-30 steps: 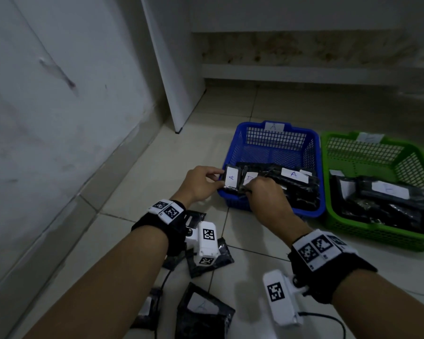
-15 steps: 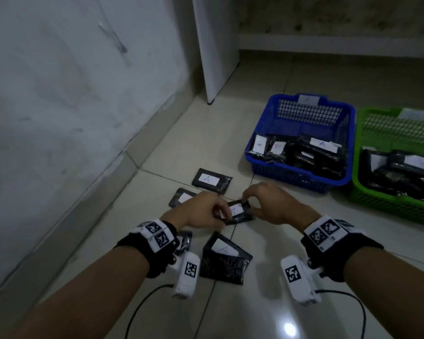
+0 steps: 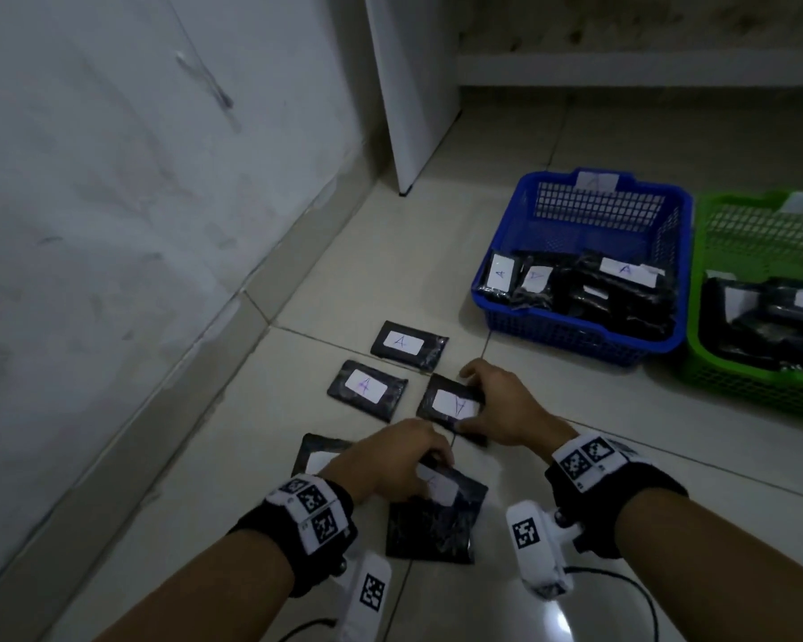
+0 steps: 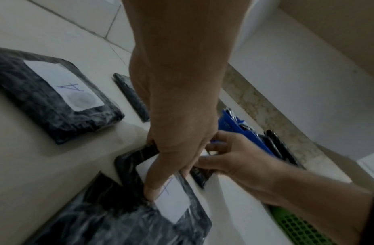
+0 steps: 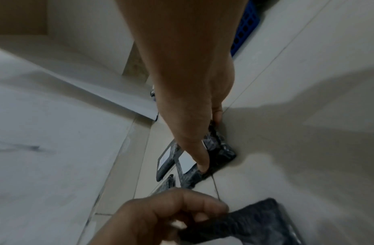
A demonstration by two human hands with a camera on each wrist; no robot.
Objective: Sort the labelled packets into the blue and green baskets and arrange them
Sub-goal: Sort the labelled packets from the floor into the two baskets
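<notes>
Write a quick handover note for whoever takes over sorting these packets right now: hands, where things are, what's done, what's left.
Right hand grips an A packet on the floor.
Left hand pinches the top edge of the nearest packet.
Done: blue basket and green basket each hold packets.
Left: five packets on the floor, including two loose A packets; sort, then arrange.

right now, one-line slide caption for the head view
Both hands grip black packets on the floor beside the blue basket.
</notes>
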